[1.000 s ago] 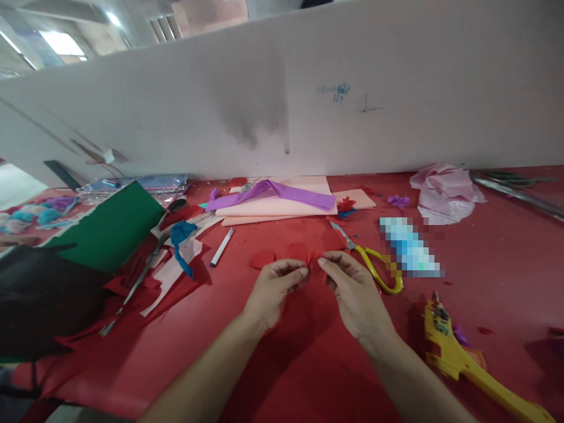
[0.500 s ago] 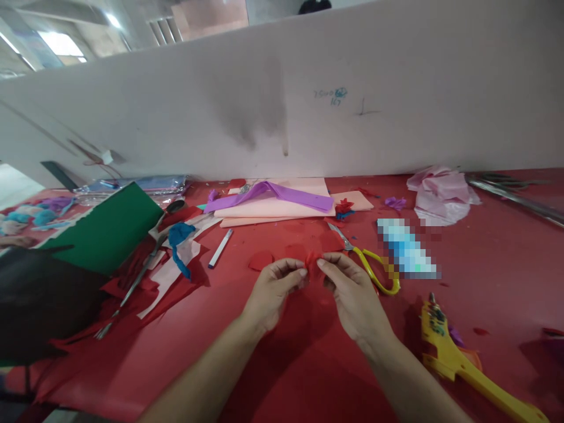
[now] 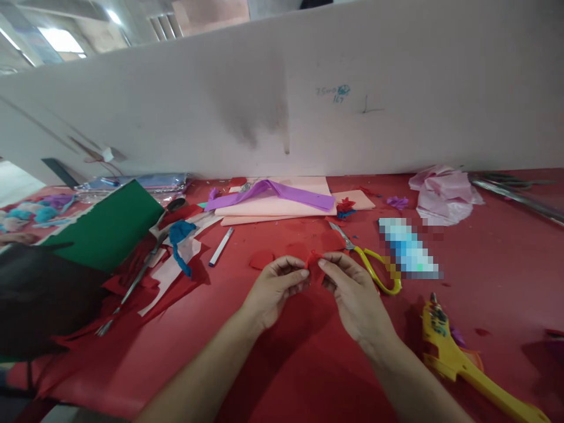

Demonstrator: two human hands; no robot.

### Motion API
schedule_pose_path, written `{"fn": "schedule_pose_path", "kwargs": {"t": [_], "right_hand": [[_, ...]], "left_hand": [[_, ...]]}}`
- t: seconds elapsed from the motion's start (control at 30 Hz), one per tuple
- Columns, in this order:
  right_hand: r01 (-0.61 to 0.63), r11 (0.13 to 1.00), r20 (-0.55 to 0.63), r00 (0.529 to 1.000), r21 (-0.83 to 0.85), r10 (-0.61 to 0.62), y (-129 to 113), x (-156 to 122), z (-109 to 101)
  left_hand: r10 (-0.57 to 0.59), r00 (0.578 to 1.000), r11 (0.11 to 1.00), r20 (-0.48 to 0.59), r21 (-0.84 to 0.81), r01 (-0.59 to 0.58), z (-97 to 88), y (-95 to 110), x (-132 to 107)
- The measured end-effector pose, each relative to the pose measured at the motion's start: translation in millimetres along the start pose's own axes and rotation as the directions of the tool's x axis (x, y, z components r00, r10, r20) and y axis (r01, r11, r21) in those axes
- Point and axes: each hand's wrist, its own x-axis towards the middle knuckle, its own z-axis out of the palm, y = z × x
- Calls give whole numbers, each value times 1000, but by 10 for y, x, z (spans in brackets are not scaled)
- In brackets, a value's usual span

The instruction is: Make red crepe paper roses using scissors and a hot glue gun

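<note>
Just above the counter (image 3: 506, 264), straight ahead of me, I hold a small red paper piece (image 3: 314, 261) between both hands. My left hand (image 3: 273, 291) pinches its left end with thumb and forefinger, the other fingers curled under. My right hand (image 3: 352, 296) pinches the right end in the same way. The fingertips of the two hands nearly meet. The piece is bunched up, so its long axis runs across from one hand to the other, and its ruffled edge points up and away from me, toward the white partition (image 3: 282, 106). How it is folded I cannot tell, because it is small and red against red.

The counter is covered in red. A red paper circle (image 3: 262, 258) lies just left of my left hand. Yellow-handled scissors (image 3: 370, 264) lie just right of my right hand, blades pointing away to the left. A yellow glue gun (image 3: 458, 358) lies nearer me on the right. Farther back, a purple strip (image 3: 273, 192) rests on peach sheets (image 3: 282, 207). Crumpled pink tissue (image 3: 443, 194) sits near the partition on the right. A green sheet (image 3: 110, 226) and a black sheet (image 3: 39, 299) lie on the left among red scraps. The partition is smudged dark in the middle, and ceiling lights show above it.
</note>
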Motion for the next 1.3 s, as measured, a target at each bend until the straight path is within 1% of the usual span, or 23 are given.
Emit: {"fn": "schedule_pose_path", "kwargs": {"t": [0.17,0.43,0.57,0.63,0.8,0.9,1.0,1.07,1.13,1.3], "right_hand": [[-24,1000,-18,1000,5,24,-6,-2,7],[-12,1000,19,1000,14,12,21,6,-24],[-15,999,29,999,30,14,39,7,-40],[-22,999,28,999,41,21,39,11,-40],[-21,998,25,999,58,20,34,34,-40],[-27,998,15,1000,63,26,28,33,-36],[-25,998,12,1000,63,25,23,25,-32],[-21,998,10,1000,54,21,27,25,-33],[-17,999,8,1000,42,16,35,30,-39],[-6,1000,-3,1000,23,6,47,41,-48]], "left_hand": [[-47,999,998,1,-49,47,-29,-22,33],[-27,1000,999,7,-18,27,-27,-8,20],[-19,1000,1000,-19,2,19,-24,-19,23],[-5,1000,1000,-15,25,6,-31,-33,25],[35,998,997,44,64,-38,-25,-36,0],[65,998,991,3,120,-65,3,-12,-22],[131,990,969,-45,217,-118,28,7,-32],[160,986,951,-47,275,-141,34,10,-31],[165,985,942,-41,303,-145,30,6,-27],[152,988,942,-29,307,-136,5,2,-9]]}}
